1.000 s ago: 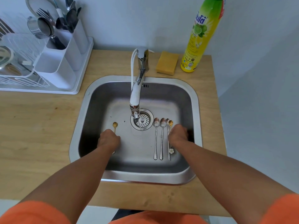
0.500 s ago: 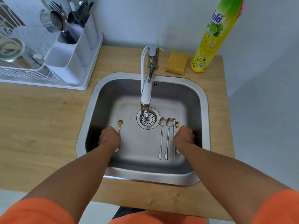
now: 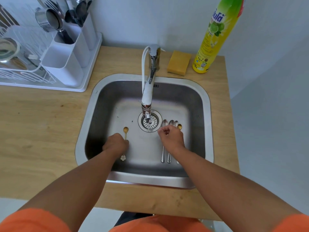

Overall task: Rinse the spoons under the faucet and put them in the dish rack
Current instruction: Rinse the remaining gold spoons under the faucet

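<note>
At the far left a white dish rack (image 3: 50, 77) stands on the wooden table (image 3: 41, 123), with a cutlery holder (image 3: 66, 52) that carries dark utensils and a metal cup (image 3: 48, 20). To its right the steel sink (image 3: 207, 114) is set into the table. Inside it, the left hand (image 3: 115, 144) lies curled over the stem of a small gold spoon (image 3: 125, 130), whose bowl points toward the back wall and whose flower-shaped end shows below the wrist; I cannot tell whether the grip is closed on the stem or only resting on it. The faucet (image 3: 148, 91) reaches out over the drain (image 3: 150, 122). Just right of the drain, the right hand (image 3: 172, 138) hovers with fingers loosely curled over a row of spoons (image 3: 164, 123) that lie side by side on the sink floor; whether its grip holds any of them is hidden. Behind the sink sit a yellow sponge (image 3: 178, 64) and, beside it, a tall yellow-green bottle (image 3: 212, 39).
</note>
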A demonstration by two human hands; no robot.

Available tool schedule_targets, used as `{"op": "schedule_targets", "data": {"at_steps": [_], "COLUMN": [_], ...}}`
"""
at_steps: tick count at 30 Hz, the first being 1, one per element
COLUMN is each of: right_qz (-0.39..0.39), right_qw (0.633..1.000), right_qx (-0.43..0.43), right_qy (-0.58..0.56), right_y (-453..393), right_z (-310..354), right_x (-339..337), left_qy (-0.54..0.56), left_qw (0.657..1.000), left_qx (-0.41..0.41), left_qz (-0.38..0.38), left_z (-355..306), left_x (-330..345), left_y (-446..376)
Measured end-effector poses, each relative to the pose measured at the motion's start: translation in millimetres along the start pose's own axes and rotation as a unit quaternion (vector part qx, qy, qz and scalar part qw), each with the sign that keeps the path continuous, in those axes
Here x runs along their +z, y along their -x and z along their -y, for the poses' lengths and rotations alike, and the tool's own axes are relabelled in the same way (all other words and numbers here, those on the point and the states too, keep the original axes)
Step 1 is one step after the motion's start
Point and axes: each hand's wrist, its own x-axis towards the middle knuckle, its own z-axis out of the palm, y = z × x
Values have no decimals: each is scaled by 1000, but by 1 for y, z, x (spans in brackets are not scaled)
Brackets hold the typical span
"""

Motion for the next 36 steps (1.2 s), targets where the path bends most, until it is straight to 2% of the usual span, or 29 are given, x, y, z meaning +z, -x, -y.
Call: {"op": "schedule_targets", "data": {"at_steps": [4,8,14,19,22,26,32,36], "right_qz": [62,128,195,208,207,198,219,229], "right_qw": [998,990,973,970,974,979,972,969], "right_qx": [15,41,77,86,58,-21,-80,-88], "right_qy": [-12,-48,-92,-95,-72,-39,12,18], "right_y": [1,-1,-8,-11,-12,-12,-9,-7], "right_z": [-3,3,26,30,24,16,17,19], "right_x": [5,9,8,9,4,-3,-6,-4], "left_qy": [103,175,135,111,111,99,220,257], "left_qw": [991,977,973,971,970,961,934,926], "left_qx": [26,68,175,204,211,253,282,275], "left_qz": [82,100,71,58,42,-56,-10,-21], "left_z": [-7,-19,-34,-41,-38,-34,-50,-57], "left_x": [1,-8,-19,-9,-10,-26,-40,-38], "left_y": [8,21,39,48,44,35,36,42]}}
